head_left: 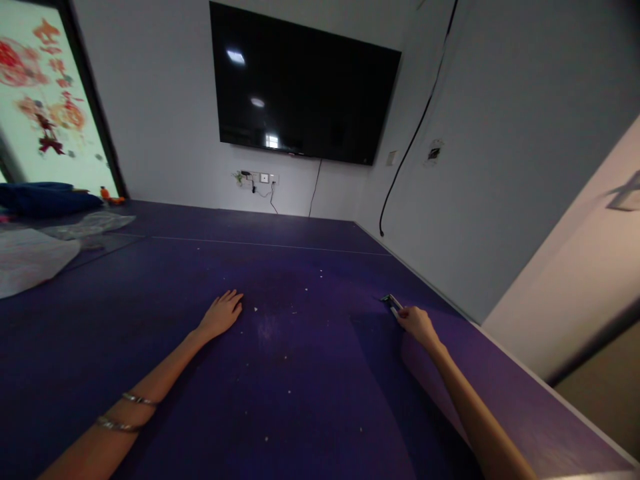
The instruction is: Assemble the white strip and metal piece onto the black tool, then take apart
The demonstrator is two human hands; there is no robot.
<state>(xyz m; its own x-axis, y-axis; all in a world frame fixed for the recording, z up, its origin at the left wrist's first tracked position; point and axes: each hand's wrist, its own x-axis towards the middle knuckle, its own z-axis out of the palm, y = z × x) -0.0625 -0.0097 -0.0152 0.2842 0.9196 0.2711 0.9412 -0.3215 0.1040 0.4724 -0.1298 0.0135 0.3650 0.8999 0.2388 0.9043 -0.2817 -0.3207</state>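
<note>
My left hand (221, 313) lies palm down on the dark purple surface (310, 360), its fingers stretched out and holding nothing. Two silver bracelets (131, 413) circle that forearm. Farther right, my right hand (419, 324) is closed around a small tool (393, 304) with pale, narrow arms and a dark, shiny head. The tool points forward and left, with its head at or just above the purple surface. Its exact kind is too small to make out. Small white scraps (256, 309) lie scattered between my hands.
A crumpled clear plastic sheet (95, 223) and a pale sheet (35, 259) lie at the left, near a blue cloth bundle (45, 199) and a small orange object (111, 196). A black cable (413, 137) hangs along the right wall. A television (305, 87) hangs ahead.
</note>
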